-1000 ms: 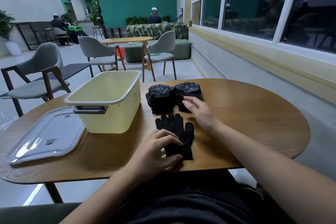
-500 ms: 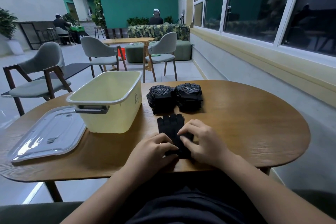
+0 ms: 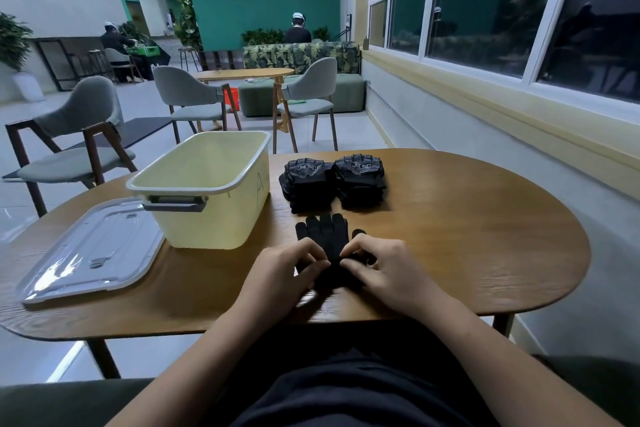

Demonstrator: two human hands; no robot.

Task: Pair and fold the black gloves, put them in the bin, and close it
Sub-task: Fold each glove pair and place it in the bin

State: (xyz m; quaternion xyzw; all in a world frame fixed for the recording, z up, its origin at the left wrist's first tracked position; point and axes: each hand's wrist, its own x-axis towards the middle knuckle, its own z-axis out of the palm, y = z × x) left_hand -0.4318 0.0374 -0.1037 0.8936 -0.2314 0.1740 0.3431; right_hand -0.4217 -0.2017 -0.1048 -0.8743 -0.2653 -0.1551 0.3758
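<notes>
Left hand and right hand pinching a glove near the desk's front edge, stacks behind, open bin, lid at left edge.

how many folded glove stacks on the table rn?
2. The left stack sits just right of the yellow bin; the right stack is beside it. Both lie beyond the flat glove. Gloves per stack can't be counted.
</notes>
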